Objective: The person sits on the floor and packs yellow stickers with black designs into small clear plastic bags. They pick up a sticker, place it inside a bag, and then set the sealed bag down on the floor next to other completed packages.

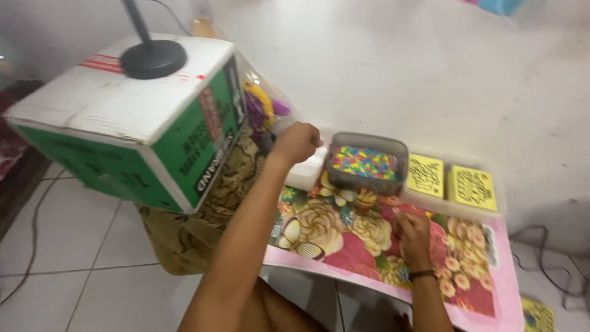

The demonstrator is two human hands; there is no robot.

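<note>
1. Hands first: the left hand (296, 142) reaches forward to the left end of a grey container (367, 164), its grip clenched into a fist; whether it grasps anything cannot be told, as the fingers are turned away from the camera.
2. The right hand (413, 237) rests knuckles-up on a flowered board (344, 233), fingers curled under; whether it pinches something beneath cannot be told. A dark band circles its wrist.
3. The grey container is a shallow rectangular tub filled with small beads (364, 162) in many colours. It sits at the far edge of the flowered board, just beside a white block (307, 175) on its left.
4. Right of the tub lie two yellow square pegboards (470, 187) side by side in a clear tray (498, 184).
5. The flowered board, pink-edged and printed with large blossoms, lies across the person's lap above the tiled floor (80, 258).
6. At left stands a green and white cardboard box (132, 120) with a black round stand base (153, 58) on top.
7. A clear bag (264, 107) of purple and yellow items lies between the box and the left hand.
8. Black cables (547, 264) trail on the floor at right.
</note>
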